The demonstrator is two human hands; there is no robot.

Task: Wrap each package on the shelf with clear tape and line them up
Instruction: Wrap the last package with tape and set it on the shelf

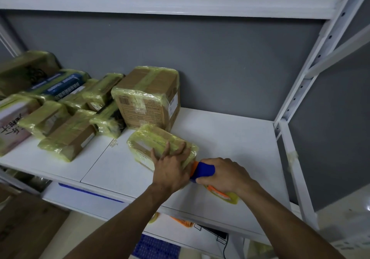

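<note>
A small flat cardboard package, covered in yellowish clear tape, lies on the white shelf near its front edge. My left hand presses flat on the package's near right end with fingers spread. My right hand grips a tape dispenser with a blue handle and orange parts, held against the package's right end. The tape roll shows below my right hand. A larger taped brown box stands just behind the package.
Several taped packages crowd the left half of the shelf, some stacked. A white upright post bounds the shelf on the right. The grey wall is behind. A lower shelf holds a blue bin and orange items.
</note>
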